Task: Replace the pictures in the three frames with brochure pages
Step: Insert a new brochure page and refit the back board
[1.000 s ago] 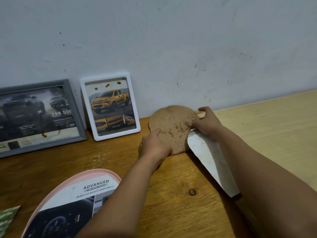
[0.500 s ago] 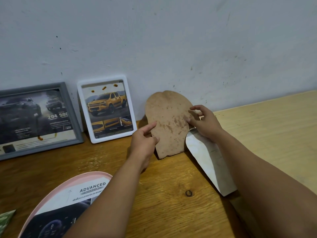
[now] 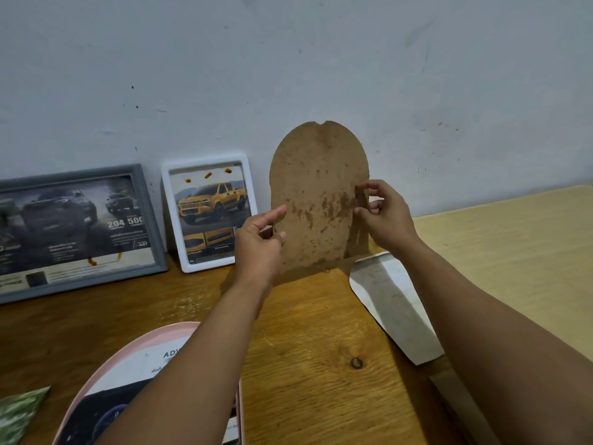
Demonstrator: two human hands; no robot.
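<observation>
The oval backing board is held upright between both hands, its lower edge just above the wooden table and its notched top against the wall. Its left edge is pinched by the left hand, thumb and forefinger closed on it; its right edge is pinched by the right hand, the remaining fingers curled loosely behind.

The step in hand is judged to be the third frame: the board has been lifted out and is to be refitted behind a brochure page. The next move is judged to call for the board to be carried down and toward the left forearm, where the pink oval frame lies flat with a printed page in it, and for the oval outline to be matched before it is pressed in.

Just below the right hand, one white oval sheet lies on the table.

Beyond the left hand, two frames are counted leaning against the wall, each already showing a brochure page: a white frame with a yellow pickup, and a grey frame farther out. With the pink one, three frames are counted. One green scrap lies at the near left edge.
</observation>
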